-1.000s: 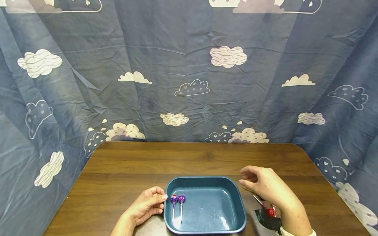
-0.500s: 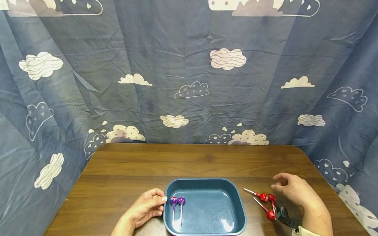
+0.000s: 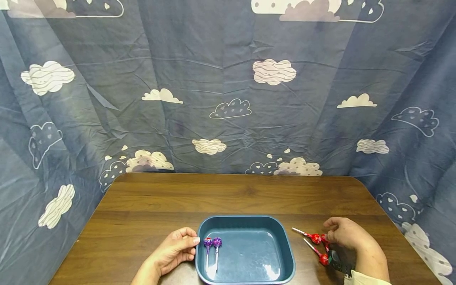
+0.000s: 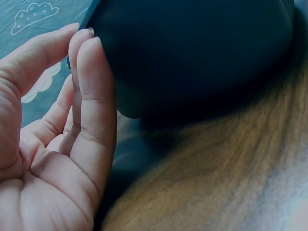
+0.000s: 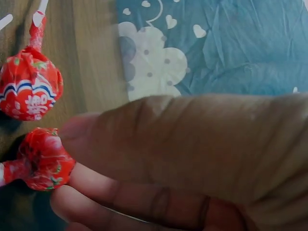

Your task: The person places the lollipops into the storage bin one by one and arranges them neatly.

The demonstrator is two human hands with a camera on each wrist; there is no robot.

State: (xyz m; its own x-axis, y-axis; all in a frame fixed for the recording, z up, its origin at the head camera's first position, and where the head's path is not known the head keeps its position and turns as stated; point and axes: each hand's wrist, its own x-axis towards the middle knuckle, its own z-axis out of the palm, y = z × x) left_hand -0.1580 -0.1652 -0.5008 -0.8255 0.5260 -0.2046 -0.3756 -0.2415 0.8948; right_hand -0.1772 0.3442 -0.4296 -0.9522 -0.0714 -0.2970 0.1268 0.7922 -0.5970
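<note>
A blue-grey curtain [image 3: 199, 59] with printed clouds hangs behind the brown table [image 3: 221, 198]. Near the front side of the table stands a blue tray [image 3: 246, 253]. At its left side is the left hand [image 3: 174, 249], whose thumb and fingers pinch the rim. The right hand [image 3: 350, 235] is well to the right of the tray, with a dark band [image 3: 340, 266] on the wrist. Its fingers make a narrow gap around the head of one red lollipop [image 5: 45, 159]; I cannot tell whether they hold it firmly or only touch it.

Two more red ones lie close on the table: the striped lollipop [image 5: 31, 86], just beside the first, and the lower lollipop [image 3: 323, 259], next to the band. Inside the tray, along the left wall, two purple lollipops [image 3: 217, 242] lie side by side.

In my judgement, the crowding is the main danger: the fingers could push the striped lollipop away, and a low wrist could drag the lower one. A round, wrapped head could also slip if the pinch catches only its edge. If the left hand pulls the rim up, the purple ones may slide.
</note>
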